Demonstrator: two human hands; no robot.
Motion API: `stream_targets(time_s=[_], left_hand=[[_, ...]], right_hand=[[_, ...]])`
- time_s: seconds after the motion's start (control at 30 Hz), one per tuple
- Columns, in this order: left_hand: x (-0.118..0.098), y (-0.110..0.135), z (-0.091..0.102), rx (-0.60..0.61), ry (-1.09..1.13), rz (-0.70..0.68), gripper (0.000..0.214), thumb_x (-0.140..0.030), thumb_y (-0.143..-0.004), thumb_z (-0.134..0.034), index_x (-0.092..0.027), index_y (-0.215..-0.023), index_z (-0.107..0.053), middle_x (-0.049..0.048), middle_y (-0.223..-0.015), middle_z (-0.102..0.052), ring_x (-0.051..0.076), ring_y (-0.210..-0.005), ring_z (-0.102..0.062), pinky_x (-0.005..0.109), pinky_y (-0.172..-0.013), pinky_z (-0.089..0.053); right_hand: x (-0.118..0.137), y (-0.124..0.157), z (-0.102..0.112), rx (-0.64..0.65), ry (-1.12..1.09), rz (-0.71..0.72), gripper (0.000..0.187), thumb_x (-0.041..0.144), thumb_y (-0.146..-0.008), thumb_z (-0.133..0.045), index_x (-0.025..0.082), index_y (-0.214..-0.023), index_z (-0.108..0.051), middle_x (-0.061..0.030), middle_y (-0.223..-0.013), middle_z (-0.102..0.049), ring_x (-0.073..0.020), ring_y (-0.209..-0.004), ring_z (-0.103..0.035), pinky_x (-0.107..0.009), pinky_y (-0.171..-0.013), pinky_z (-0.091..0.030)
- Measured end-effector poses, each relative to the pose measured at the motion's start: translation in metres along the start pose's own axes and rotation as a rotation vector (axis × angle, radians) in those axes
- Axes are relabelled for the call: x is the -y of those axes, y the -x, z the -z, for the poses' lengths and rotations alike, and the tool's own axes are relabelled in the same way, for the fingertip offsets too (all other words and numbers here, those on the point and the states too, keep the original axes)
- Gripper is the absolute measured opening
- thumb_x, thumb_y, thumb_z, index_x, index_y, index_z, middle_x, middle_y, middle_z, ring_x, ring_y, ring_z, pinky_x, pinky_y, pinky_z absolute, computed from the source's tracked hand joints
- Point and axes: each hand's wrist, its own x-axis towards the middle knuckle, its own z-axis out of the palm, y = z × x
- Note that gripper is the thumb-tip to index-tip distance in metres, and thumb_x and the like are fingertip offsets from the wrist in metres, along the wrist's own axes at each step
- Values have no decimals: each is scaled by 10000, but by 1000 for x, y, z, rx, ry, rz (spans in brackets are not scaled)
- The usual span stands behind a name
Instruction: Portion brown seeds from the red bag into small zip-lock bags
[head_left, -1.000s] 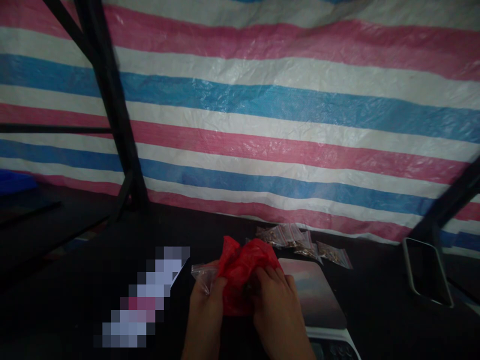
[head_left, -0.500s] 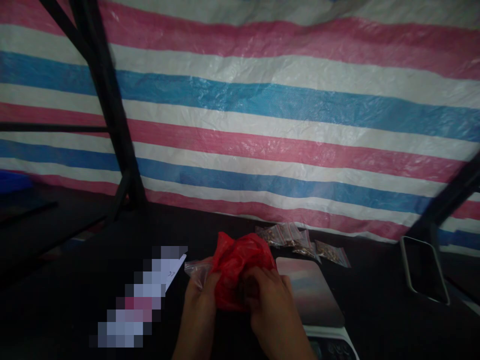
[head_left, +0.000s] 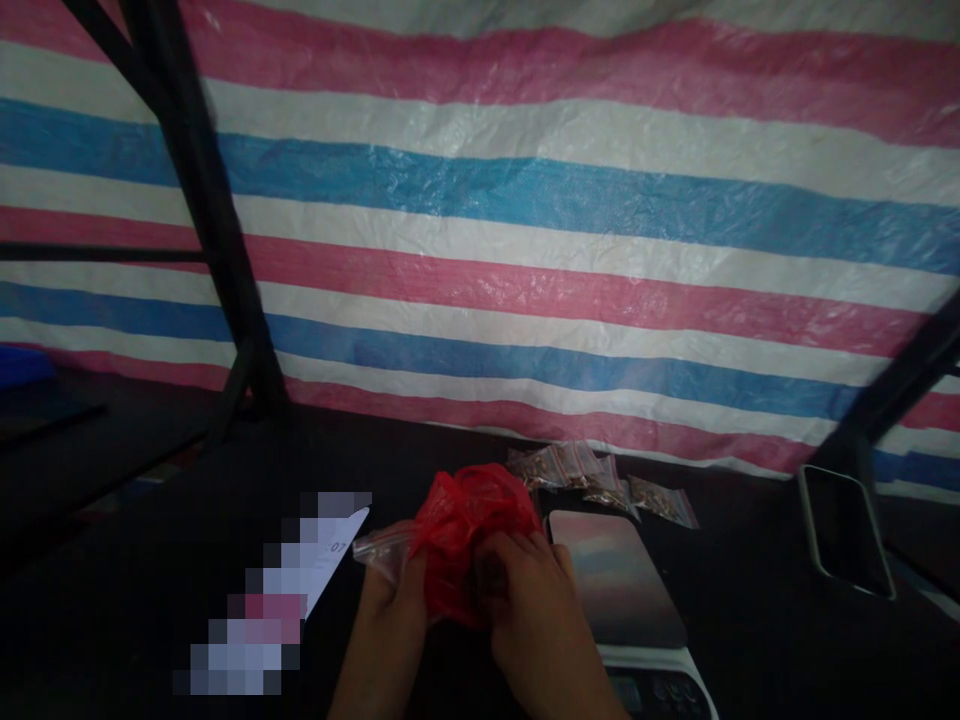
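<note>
A crumpled red plastic bag point(head_left: 461, 520) sits low in the middle of the view, on a dark table point(head_left: 187, 560). My left hand point(head_left: 390, 610) is closed on its left side, and a small clear zip bag point(head_left: 379, 548) sticks out to the left from under the thumb. My right hand point(head_left: 529, 610) is curled on the red bag's right side, with the fingertips pushed into its folds. What lies inside the red bag is hidden.
A small scale with a shiny platform point(head_left: 615, 578) stands right of my hands. Several filled little zip bags point(head_left: 592, 475) lie behind it. A phone point(head_left: 844, 530) leans at the right. A paper slip point(head_left: 300, 590) lies at the left. A striped tarp point(head_left: 525, 230) hangs behind a black frame point(head_left: 217, 260).
Both hands and the red bag have shifted slightly left and down in the picture as the view drifted. The grip on the bags looks the same.
</note>
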Motion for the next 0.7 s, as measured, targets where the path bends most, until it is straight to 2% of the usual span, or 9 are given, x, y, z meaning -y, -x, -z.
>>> stream_targets(time_s=[0.1,0.2,0.27,0.37,0.5,0.6,0.7], left_hand=[[-4,-3,0,72,8,38,583,-538,-713,-759,-192,-1169,-648,89,-1003,-791,328,-896,-779,452,-778,-634],[-8,-7,-2,42,-89,-151,489,-498,-668,-753,-192,-1039,-667,85,-972,-771,339,-924,-764,473,-829,-634],[-9,-8,-4,2,-145,-279,492,-490,-665,-751,-204,-1052,-652,85,-1022,-754,341,-966,-757,490,-863,-634],[-8,-10,-4,10,-197,-355,585,-537,-721,-764,-222,-1186,-602,90,-1142,-720,339,-1048,-741,518,-924,-625],[-2,-14,6,96,-233,-334,677,-622,-771,-750,-245,-1299,-556,110,-1285,-687,351,-1193,-698,551,-1042,-575],[2,-16,15,164,-257,-341,627,-656,-852,-658,-248,-1321,-575,124,-1368,-663,344,-1273,-661,544,-1096,-541],[4,-16,20,195,-390,-456,484,-603,-914,-613,-240,-1231,-653,117,-1264,-688,326,-1199,-685,525,-1052,-567]], right_hand=[[-3,1,1,-19,-102,-50,415,6,-690,-583,257,-976,-749,-22,-1090,-785,-281,-1119,-637,-389,-950,-408],[-10,0,0,11,-189,-84,407,28,-717,-602,265,-1013,-750,-28,-1089,-781,-276,-1092,-660,-368,-935,-441],[-16,-2,-1,39,-267,-72,401,45,-741,-599,262,-1047,-739,-33,-1092,-784,-271,-1091,-684,-359,-940,-465],[-26,-6,-1,39,-398,-54,376,73,-779,-585,257,-1077,-721,-40,-1082,-789,-266,-1069,-714,-363,-939,-500],[-32,-9,4,-11,-584,-10,323,116,-804,-583,252,-1068,-709,-52,-1083,-786,-263,-1065,-728,-392,-976,-525],[-26,-11,14,-34,-694,52,273,170,-815,-612,245,-1059,-709,-63,-1092,-783,-263,-1073,-727,-413,-1008,-527],[-13,-10,23,-36,-738,97,236,243,-843,-644,244,-1067,-720,-64,-1107,-780,-260,-1090,-718,-412,-1027,-523]])
